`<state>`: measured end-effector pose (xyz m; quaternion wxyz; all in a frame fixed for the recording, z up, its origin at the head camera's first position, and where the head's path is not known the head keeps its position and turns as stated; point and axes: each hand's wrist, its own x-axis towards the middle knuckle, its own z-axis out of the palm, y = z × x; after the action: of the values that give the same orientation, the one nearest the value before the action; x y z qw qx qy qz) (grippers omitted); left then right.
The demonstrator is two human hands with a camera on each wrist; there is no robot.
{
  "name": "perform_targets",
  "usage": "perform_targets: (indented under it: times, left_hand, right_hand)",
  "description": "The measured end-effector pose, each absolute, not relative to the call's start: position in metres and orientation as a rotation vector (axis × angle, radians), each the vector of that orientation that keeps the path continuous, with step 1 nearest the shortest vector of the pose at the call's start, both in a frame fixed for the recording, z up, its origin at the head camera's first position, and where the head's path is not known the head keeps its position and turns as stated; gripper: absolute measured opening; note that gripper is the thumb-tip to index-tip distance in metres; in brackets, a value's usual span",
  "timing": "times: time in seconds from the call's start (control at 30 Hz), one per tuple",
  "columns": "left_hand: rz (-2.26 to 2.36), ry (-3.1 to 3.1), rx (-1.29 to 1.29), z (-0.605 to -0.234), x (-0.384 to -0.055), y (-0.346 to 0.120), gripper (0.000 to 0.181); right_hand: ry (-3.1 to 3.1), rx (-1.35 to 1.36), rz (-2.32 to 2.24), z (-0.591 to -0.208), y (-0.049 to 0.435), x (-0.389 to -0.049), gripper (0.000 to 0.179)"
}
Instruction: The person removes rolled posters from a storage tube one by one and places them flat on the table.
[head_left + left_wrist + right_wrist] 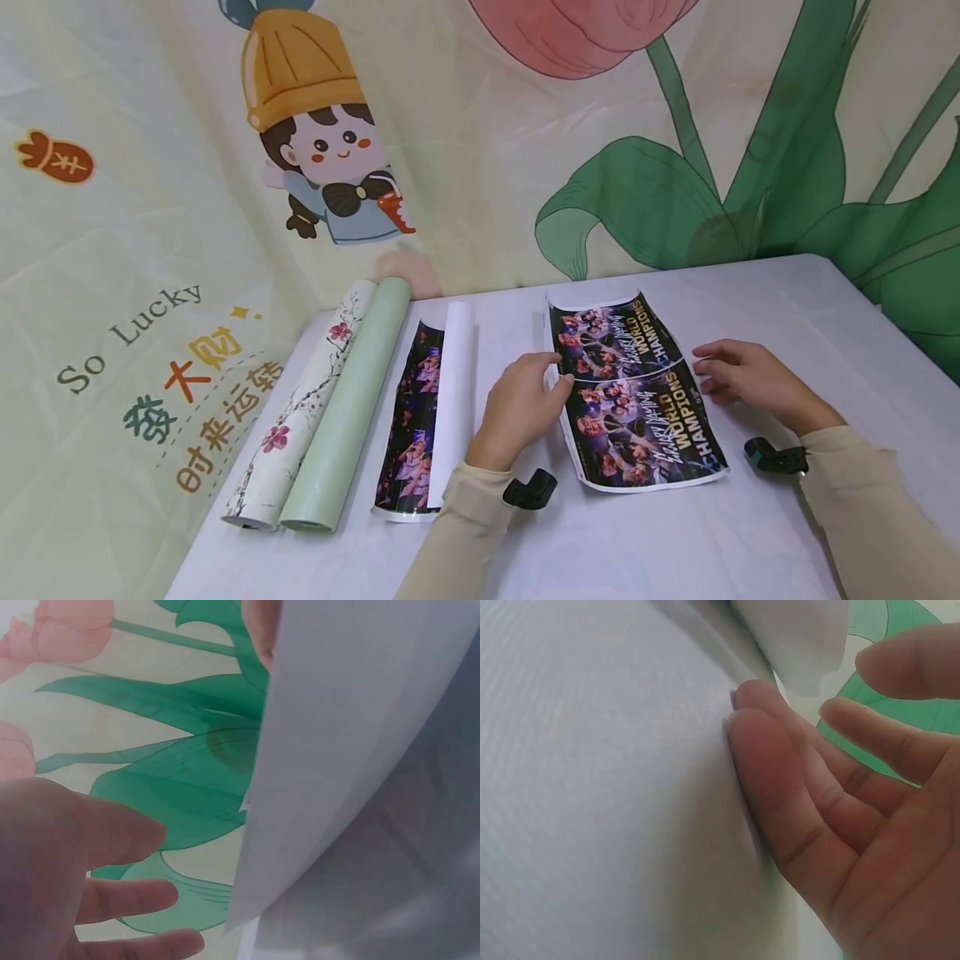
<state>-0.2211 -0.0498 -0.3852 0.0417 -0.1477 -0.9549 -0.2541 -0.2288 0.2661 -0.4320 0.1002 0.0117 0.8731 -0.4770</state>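
Observation:
A glossy printed poster sheet [637, 400], with two alike dark pictures and the words WORLD CHAMPIONS, lies with its edges curling up from the table. At its left edge is my left hand [528, 404], thumb and fingers apart. In the left wrist view those fingers [127, 896] point toward the sheet's pale underside [315, 765] with nothing between them. Beside the right edge, my right hand [742, 379] is held with loosely bent fingers. The right wrist view shows its fingertips [761, 750] close to the white tabletop, near a curled corner of the sheet [802, 645].
Left of my left arm lies a partly rolled dark poster [408, 442] with its white back outward. Farther left are a pale green roll [348, 408] and a white roll with pink blossoms [300, 417]. A printed cloth [465, 167] hangs behind the white table [630, 546].

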Motion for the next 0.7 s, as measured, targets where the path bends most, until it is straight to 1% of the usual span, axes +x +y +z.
perform_targets:
  times: [0.17,0.33,0.53,0.7]
  left_hand:
    - [-0.801,-2.925,-0.446,-0.388,-0.218,-0.053,0.042]
    - [-0.767,-2.887,-0.446,-0.381,-0.207,-0.069,0.041]
    - [-0.577,-2.852,-0.44,-0.363,-0.188,-0.105,0.04]
    - [-0.5,-2.848,-0.417,-0.354,-0.184,-0.144,0.039]
  right_hand:
    - [2.561,0.037,-1.427,-0.435,0.266,-0.229,0.045]
    - [2.6,0.045,-1.375,-0.436,0.272,-0.227,0.046]
    - [2.772,0.039,-1.158,-0.431,0.282,-0.224,0.044]
    - [2.86,-0.018,-0.994,-0.426,0.29,-0.221,0.041]
